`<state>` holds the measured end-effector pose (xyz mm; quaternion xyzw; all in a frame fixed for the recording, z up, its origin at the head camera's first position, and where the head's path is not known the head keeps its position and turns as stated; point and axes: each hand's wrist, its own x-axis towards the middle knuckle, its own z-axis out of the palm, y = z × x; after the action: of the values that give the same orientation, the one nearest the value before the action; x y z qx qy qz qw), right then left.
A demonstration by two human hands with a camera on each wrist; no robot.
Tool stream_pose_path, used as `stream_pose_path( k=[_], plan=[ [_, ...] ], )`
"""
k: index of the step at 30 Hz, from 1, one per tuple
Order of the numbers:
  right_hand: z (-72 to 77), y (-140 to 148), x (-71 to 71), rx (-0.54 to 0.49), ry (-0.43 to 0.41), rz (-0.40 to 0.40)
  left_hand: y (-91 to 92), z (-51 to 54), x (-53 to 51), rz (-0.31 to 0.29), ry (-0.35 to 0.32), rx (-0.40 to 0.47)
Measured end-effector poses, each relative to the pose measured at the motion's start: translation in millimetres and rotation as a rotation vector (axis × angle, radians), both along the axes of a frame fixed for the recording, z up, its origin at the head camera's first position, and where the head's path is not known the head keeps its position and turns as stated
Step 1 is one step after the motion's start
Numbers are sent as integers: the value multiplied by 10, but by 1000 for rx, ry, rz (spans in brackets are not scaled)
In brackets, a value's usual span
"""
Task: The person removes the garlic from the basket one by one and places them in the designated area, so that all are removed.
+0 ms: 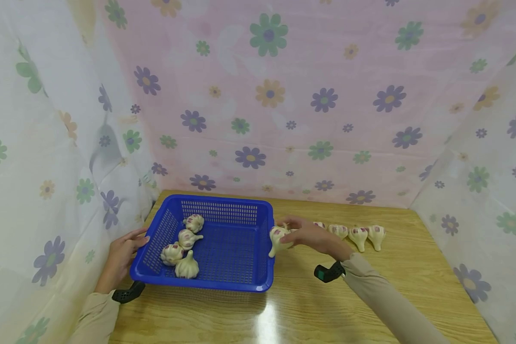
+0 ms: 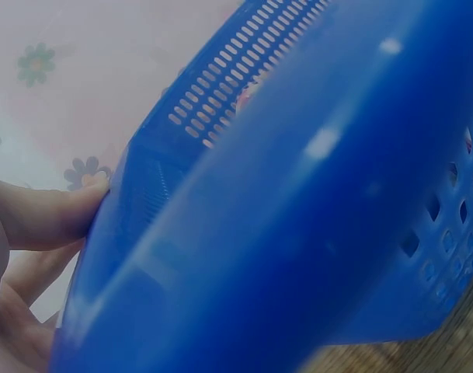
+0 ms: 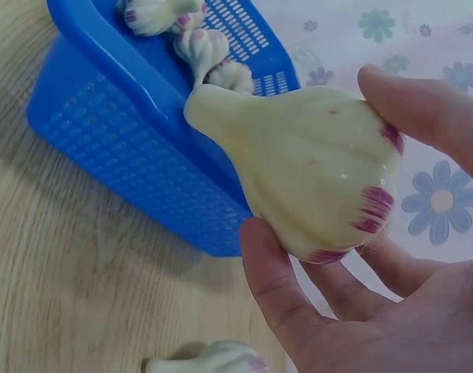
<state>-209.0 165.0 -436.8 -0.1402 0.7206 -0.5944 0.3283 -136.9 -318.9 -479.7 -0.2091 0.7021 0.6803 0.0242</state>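
My right hand (image 1: 307,234) holds a garlic bulb (image 1: 278,237) between thumb and fingers, beside the right rim of a blue plastic basket (image 1: 264,286). In the right wrist view this bulb (image 3: 306,167) is pale with purple streaks, its stem pointing toward the basket (image 3: 143,163). At the opposite end, my left hand (image 1: 122,253) grips the basket's left rim; the thumb (image 2: 57,217) shows on the edge in the left wrist view. Several garlic bulbs (image 1: 187,266) lie in the left part of the basket.
To the right, several more garlic bulbs (image 1: 358,234) lie in a row on the wooden table (image 1: 395,286), one partly behind my right hand. Flower-patterned cloth (image 1: 301,129) hangs at the back and both sides.
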Motion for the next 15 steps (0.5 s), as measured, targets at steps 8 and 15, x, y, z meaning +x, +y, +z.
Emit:
stream_pose_path(
  k=[8,15],
  plan=[
    [-63,151,-5,-40,-24,30,1,5,-6,3,-14,6],
    [-91,251,25,-41,-62,14,8,6,-5,9,-23,12]
  ],
)
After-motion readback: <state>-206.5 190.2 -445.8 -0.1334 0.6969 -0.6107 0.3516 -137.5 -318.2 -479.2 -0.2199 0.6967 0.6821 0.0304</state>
